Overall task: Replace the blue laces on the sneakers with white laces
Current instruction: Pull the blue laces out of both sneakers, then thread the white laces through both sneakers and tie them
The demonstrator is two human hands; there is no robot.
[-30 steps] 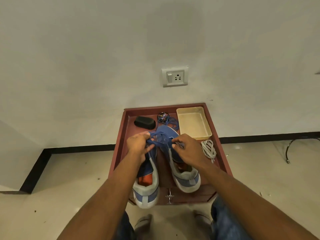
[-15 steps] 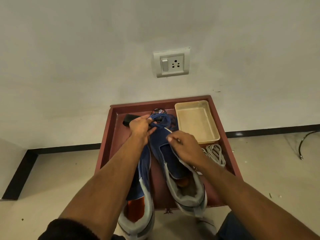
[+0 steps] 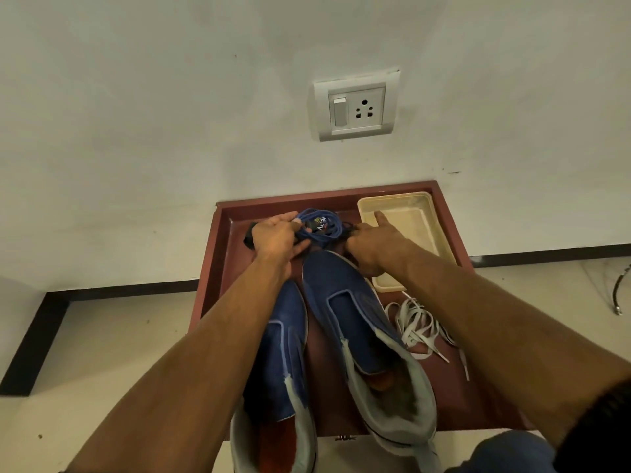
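Note:
Two blue sneakers with grey heels lie side by side on a dark red wooden tray [image 3: 457, 401], the left sneaker [image 3: 285, 349] and the right sneaker [image 3: 358, 322], both without laces. A bundle of blue laces [image 3: 321, 230] lies at the tray's far end over a small round tin. My left hand [image 3: 276, 238] grips the bundle's left side. My right hand [image 3: 370, 242] holds its right side, forefinger stretched out over the cream tray. White laces [image 3: 418, 324] lie loose to the right of the right sneaker.
A shallow cream plastic tray [image 3: 423, 213] sits in the far right corner of the red tray. A black object [image 3: 248, 235] peeks out behind my left hand. The wall with a socket plate [image 3: 355, 109] stands just behind. A cable [image 3: 619, 288] lies on the floor at right.
Both hands have moved from the sneaker toes to the tray's far end with the blue laces, which now lie bunched there. The view has come closer and tilted down.

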